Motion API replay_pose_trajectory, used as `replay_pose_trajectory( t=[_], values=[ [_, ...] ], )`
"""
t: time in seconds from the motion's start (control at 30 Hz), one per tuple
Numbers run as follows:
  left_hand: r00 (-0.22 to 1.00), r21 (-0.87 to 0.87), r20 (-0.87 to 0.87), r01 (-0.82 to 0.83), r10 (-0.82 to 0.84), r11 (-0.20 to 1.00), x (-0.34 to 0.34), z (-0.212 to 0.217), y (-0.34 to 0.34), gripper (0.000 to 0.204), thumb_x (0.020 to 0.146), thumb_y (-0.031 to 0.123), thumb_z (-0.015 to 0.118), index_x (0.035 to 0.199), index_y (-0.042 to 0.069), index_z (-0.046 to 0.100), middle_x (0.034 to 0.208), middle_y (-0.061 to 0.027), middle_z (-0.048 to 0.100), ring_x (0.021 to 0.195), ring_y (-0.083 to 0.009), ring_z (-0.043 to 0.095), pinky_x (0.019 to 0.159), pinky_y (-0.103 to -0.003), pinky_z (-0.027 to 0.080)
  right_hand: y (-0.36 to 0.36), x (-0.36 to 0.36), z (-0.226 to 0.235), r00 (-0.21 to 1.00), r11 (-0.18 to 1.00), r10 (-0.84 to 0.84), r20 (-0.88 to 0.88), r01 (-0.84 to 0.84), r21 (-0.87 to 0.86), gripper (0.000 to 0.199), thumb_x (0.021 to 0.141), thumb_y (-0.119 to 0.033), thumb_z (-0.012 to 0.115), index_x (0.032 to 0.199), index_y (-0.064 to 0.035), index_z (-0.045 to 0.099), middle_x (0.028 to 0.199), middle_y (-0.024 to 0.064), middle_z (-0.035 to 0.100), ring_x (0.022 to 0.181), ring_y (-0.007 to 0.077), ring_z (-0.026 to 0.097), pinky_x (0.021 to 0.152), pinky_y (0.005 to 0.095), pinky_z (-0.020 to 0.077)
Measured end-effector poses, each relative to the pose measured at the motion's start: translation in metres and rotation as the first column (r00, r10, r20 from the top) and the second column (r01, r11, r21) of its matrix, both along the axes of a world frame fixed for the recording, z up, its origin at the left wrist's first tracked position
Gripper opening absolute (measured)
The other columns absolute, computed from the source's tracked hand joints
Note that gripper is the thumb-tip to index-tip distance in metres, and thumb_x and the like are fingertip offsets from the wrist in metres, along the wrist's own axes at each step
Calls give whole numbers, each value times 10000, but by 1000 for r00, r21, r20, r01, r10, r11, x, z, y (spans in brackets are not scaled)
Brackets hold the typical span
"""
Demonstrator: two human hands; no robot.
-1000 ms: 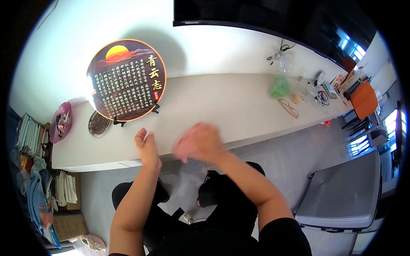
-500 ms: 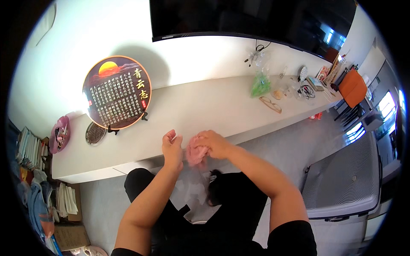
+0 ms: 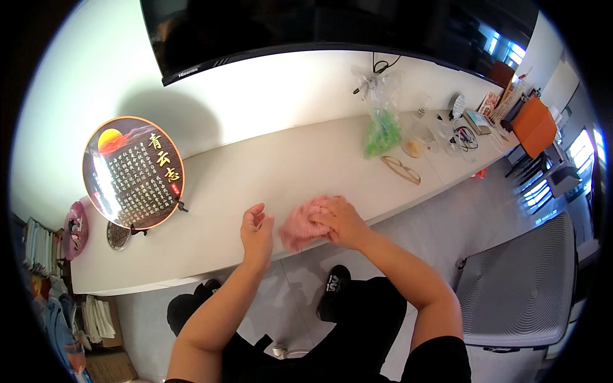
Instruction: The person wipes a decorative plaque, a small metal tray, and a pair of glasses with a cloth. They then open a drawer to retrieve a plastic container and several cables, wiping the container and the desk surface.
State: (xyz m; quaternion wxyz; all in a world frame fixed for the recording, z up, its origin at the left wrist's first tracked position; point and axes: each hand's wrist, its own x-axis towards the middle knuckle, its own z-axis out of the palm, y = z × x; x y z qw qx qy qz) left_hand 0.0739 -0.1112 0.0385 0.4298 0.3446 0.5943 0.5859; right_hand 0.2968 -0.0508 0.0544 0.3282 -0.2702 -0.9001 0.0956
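Note:
A crumpled pink cloth (image 3: 302, 225) is bunched under my right hand (image 3: 345, 223), whose fingers are closed on it. It lies at the front edge of a long white cabinet top (image 3: 242, 172), slightly blurred by motion. Just left of the cloth, apart from it, my left hand (image 3: 257, 235) is raised over the same edge. Its fingers are loosely curled, with thumb and fingertips apart and nothing visible between them.
On the left stand a round decorated plaque (image 3: 133, 172), a small round dish (image 3: 118, 235) and a pink tray (image 3: 76, 231). Eyeglasses (image 3: 401, 170) and a bag with green contents (image 3: 383, 131) lie rightward. A grey suitcase (image 3: 517, 281) stands on the floor.
My right hand has moved slightly right with the pink cloth, which now spreads wider over the cabinet edge. The view has shifted, so the plaque appears further left and lower.

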Motion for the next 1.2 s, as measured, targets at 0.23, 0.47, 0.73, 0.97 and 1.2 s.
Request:
replay_pose_trajectory(
  t=[0.23,0.47,0.73,0.97,1.2],
  values=[
    [998,3,16,-59,59,998,22,4,6,370,861,123,585,1196,-10,499,1195,-133,532,1113,-204,492,946,-327,405,134,3,-23,691,618,-680,-244,720,317,148,789,-217,580,831,-168,713,859,63,660,888,267,607,790,417,453],
    [979,-38,-50,-199,197,979,24,8,5,363,861,106,582,1190,-22,497,1160,-126,548,1091,-200,501,938,-326,411,79,-86,0,951,980,-171,257,192,-58,124,773,-152,601,857,-182,687,1057,32,617,1052,279,522,842,444,381],
    [952,-21,23,-306,306,952,22,28,8,404,857,108,597,1221,-17,475,1169,-95,510,1017,-154,501,881,-274,408,163,-52,14,995,993,78,-65,-83,-82,184,755,-118,551,888,-88,676,966,108,659,960,319,593,823,436,452],
    [941,-90,62,-326,332,941,14,9,28,399,867,111,575,1227,-22,467,1181,-114,513,1092,-182,486,927,-308,407,190,-67,14,914,956,-279,295,293,-2,326,793,-369,608,1048,-176,669,1065,10,658,978,226,610,819,431,451],
    [863,100,288,-457,414,884,25,12,61,440,888,137,575,1269,-16,418,1127,-105,505,1027,-156,484,894,-298,409,68,-79,-17,968,972,175,178,-198,124,275,817,-266,576,1063,-164,644,1057,55,617,1017,276,556,848,469,412]
  ],
)
